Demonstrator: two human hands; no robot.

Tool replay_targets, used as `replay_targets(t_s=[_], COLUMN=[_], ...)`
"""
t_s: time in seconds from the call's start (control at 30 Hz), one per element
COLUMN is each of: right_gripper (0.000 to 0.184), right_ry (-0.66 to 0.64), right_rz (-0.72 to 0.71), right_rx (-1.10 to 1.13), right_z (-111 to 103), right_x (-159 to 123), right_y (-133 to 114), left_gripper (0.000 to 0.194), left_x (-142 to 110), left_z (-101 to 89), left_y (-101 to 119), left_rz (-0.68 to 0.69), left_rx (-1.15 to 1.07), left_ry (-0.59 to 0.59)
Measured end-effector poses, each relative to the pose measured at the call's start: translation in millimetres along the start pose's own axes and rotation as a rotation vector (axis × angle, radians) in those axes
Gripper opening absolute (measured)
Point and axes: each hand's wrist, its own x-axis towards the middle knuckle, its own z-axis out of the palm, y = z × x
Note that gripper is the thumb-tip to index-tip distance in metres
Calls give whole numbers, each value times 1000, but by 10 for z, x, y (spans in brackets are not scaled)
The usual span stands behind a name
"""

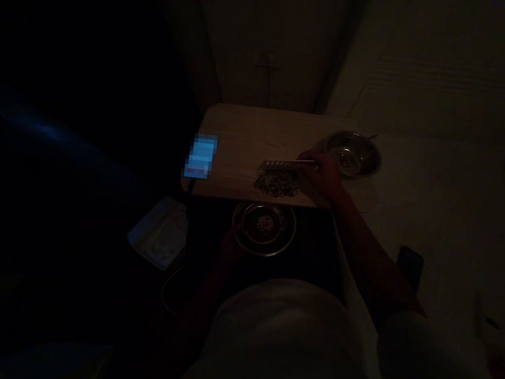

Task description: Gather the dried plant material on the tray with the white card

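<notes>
The scene is very dark. My right hand [322, 172] is closed round the end of a long flat pale tool [282, 164] that lies across a small wooden table [249, 134], just behind a pile of small dark grains [277, 184]. My left hand [230, 243] is dim; it grips the left rim of a round metal plate [265, 228] held just below the table's front edge. Some grains lie in the plate's middle.
A metal bowl [353, 153] stands at the table's right end, behind my right hand. A lit blue phone screen [201, 156] lies at the table's left end. A white box [160, 232] with a cable sits low on the left. A dark phone-like object [410, 265] lies on the pale surface at right.
</notes>
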Motion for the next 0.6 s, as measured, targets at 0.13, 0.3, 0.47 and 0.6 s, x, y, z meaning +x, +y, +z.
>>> replay_targets(t_s=[0.13, 0.3, 0.47, 0.6], right_gripper=[14, 15, 15, 15], right_ry=[-3, 47, 66, 76], right_rz=[-13, -3, 7, 23], right_rx=[24, 22, 30, 28], right_z=[12, 27, 44, 56], right_x=[17, 45, 64, 66], right_y=[-1, 8, 40, 76], left_gripper=[22, 22, 21, 20], left_x=[20, -1, -31, -18], left_z=[-19, 26, 58, 58], left_y=[-7, 3, 20, 20], left_rz=[-32, -27, -45, -47], left_rx=[12, 13, 20, 13], left_ry=[25, 46, 50, 25])
